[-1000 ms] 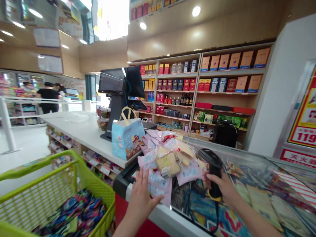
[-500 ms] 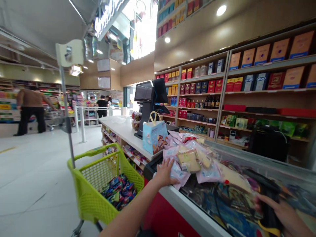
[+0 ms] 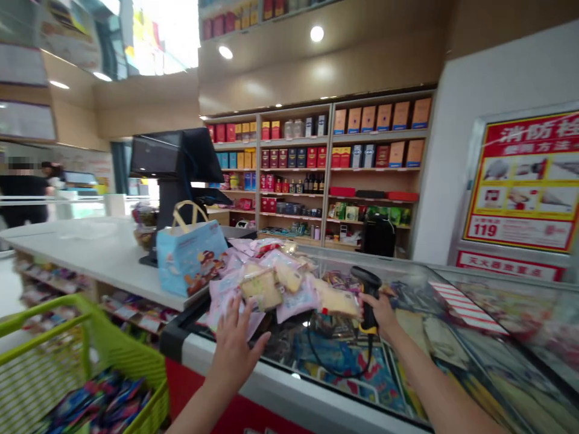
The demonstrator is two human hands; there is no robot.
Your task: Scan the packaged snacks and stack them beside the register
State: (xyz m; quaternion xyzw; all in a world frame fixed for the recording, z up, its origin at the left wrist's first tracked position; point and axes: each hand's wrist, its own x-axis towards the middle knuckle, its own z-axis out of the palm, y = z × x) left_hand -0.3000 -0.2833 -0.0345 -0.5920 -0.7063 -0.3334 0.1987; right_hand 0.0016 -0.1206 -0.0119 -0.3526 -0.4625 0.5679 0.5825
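Note:
My right hand [image 3: 379, 308] grips a black and yellow barcode scanner [image 3: 367, 295] above the glass top of a freezer chest [image 3: 335, 361]. The scanner's cable loops down over the glass. My left hand [image 3: 237, 337] has its fingers spread at the near edge of a heap of pale pink plastic packages [image 3: 298, 301]. Whether its fingertips touch the heap I cannot tell. Several packages hold cream-coloured slabs, one of them a yellowish block [image 3: 261, 288] near my left fingertips. A light blue carrier bag [image 3: 187, 259] with yellow handles stands behind the heap on the left.
A green shopping cart [image 3: 156, 361] holding small colourful packets stands at the lower left. The white counter [image 3: 94, 241] carries a black checkout terminal [image 3: 169, 157]. Shelves of boxes [image 3: 294, 158] line the back wall. A red and yellow sign [image 3: 525, 187] hangs at right, and a person [image 3: 22, 193] stands far left.
The view has swung to the right, bringing the wall sign into sight. My left hand has lifted back slightly from the packages. The scanner stays in my right hand, now more upright.

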